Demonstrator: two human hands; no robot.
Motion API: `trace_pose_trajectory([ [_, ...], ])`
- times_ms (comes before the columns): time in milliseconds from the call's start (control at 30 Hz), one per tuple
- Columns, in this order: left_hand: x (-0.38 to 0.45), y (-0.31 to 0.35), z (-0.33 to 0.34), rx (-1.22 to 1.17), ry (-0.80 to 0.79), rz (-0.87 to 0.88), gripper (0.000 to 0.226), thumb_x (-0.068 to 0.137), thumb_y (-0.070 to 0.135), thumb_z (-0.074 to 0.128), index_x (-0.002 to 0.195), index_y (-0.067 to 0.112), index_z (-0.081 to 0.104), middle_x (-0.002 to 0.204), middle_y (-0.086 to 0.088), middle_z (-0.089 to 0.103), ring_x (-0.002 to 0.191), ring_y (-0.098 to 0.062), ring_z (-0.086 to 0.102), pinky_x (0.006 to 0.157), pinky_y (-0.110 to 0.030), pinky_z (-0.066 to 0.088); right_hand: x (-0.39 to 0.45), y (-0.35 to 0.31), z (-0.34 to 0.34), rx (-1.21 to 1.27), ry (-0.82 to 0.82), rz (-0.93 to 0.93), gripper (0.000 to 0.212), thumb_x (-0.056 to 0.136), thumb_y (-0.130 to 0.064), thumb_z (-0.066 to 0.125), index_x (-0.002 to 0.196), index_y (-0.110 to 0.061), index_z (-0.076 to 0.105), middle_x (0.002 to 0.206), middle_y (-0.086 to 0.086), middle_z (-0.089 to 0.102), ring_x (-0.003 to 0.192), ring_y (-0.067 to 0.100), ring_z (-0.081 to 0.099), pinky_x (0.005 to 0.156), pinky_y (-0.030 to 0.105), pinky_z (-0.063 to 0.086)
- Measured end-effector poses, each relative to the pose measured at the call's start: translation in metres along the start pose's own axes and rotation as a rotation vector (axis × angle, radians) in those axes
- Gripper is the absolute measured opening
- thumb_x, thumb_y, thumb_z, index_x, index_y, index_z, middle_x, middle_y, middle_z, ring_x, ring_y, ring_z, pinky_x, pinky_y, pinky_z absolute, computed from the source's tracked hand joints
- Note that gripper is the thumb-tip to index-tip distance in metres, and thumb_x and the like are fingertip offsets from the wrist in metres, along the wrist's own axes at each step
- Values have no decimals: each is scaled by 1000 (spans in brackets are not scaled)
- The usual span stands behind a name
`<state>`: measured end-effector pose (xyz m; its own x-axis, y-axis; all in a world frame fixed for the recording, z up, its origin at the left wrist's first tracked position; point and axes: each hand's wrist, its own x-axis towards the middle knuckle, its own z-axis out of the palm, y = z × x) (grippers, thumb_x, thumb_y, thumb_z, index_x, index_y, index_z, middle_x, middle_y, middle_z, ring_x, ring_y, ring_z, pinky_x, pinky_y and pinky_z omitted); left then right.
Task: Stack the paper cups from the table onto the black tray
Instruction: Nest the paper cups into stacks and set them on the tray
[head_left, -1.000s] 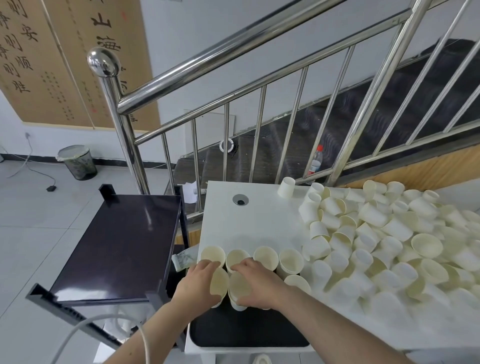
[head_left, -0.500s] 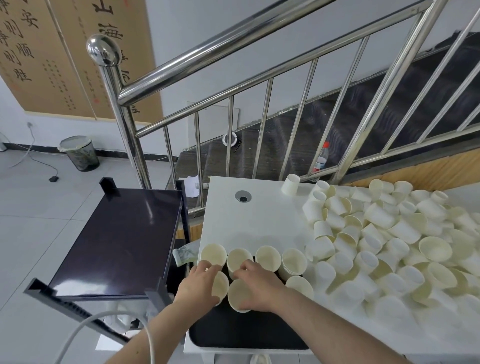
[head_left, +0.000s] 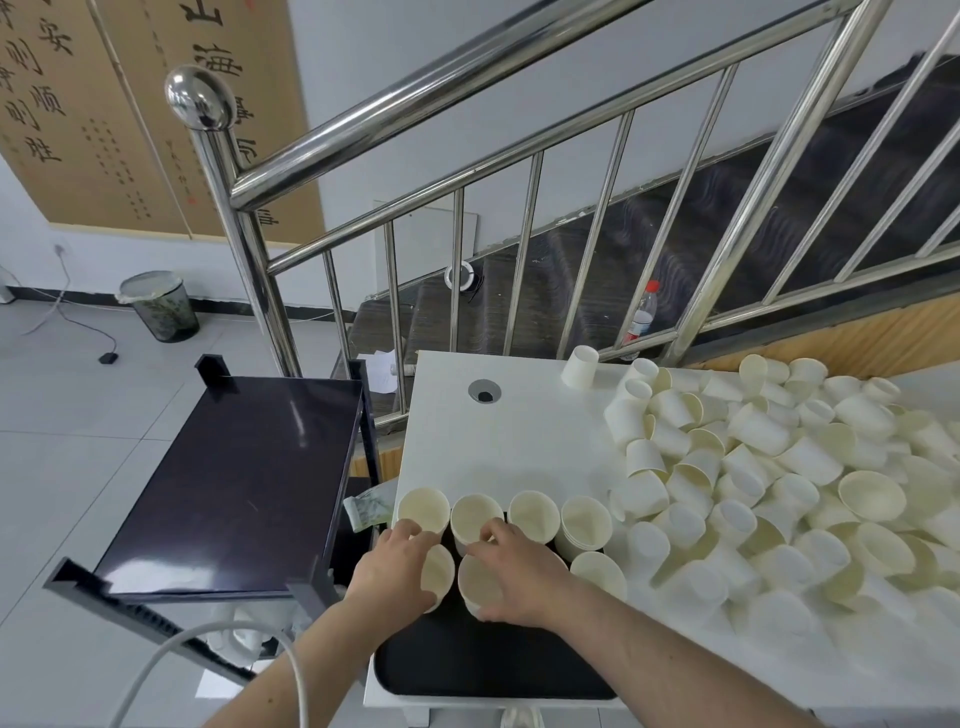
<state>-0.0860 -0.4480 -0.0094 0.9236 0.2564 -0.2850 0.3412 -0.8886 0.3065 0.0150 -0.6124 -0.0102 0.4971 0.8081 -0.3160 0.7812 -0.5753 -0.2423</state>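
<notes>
Currently two cups in hand over the black tray (head_left: 498, 670) at the near left corner of the white table (head_left: 519, 441). Left hand (head_left: 387, 569) curled round one tilted paper cup (head_left: 438, 574); right hand (head_left: 511, 577) curled round a second cup (head_left: 475, 579), thumb low on the wall, fingers over the far side. Both cups tipped mouth-up toward the camera, just beside each other; contact between them not resolvable.

Row of four upright cups or short stacks (head_left: 532, 514) along the tray's far edge, rims close or touching. One more cup (head_left: 597, 571) to the right of the hands. Large loose heap of cups (head_left: 779, 467) over the right half of the table, most on their sides, well apart from the tray's free area.

Handling judgement: thin paper, very light, walls easily dented; rolled rim the stiffest part. Best taken round the mid-wall with a gentle wrap, or at the rim, no squeeze. Nested cups likely to wedge if pressed hard. Tall stacks probably tippy; a nudge to the row could topple it.
</notes>
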Motion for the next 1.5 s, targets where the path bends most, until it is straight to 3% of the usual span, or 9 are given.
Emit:
trace_pose_trajectory([
  [333,1,1,-2,-9,13,8,66,80,30,67,140,31,38,139,8,35,125,-15,39,87,-29,49,2,-1,2,25,38,21,76,73,-46,75,137,-24,40,135,-1,31,124,19,39,89,39,50],
  [533,8,8,-10,-24,81,25,51,89,34,58,137,28,42,138,7,38,124,-15,40,85,-27,46,2,2,-9,21,72,5,64,80,-43,68,136,-24,46,135,-5,34,124,17,39,83,32,46],
  [833,32,33,-18,-98,149,77,48,89,39,56,135,29,46,135,9,42,123,-14,40,94,-27,42,4,30,-31,89,159,16,62,85,-47,63,139,-22,45,135,-6,37,124,14,39,90,32,46],
  [933,47,48,-19,-79,160,107,48,90,40,55,135,30,45,136,10,41,122,-13,41,93,-24,41,6,47,-38,88,179,46,62,87,-49,62,140,-23,44,136,-6,37,126,13,39,91,34,48],
  [1100,76,70,-23,-125,155,125,48,90,40,55,136,30,44,137,11,40,125,-12,39,94,-26,43,15,84,-54,88,192,99,52,91,-31,56,141,-22,43,139,-5,35,130,15,36,91,35,47],
  [1500,178,119,-46,-181,213,94,46,92,39,53,136,28,44,137,11,41,127,-11,40,92,-26,46,70,203,-108,70,211,271,52,94,-33,54,142,-20,40,141,-2,33,130,17,37,92,34,47],
])
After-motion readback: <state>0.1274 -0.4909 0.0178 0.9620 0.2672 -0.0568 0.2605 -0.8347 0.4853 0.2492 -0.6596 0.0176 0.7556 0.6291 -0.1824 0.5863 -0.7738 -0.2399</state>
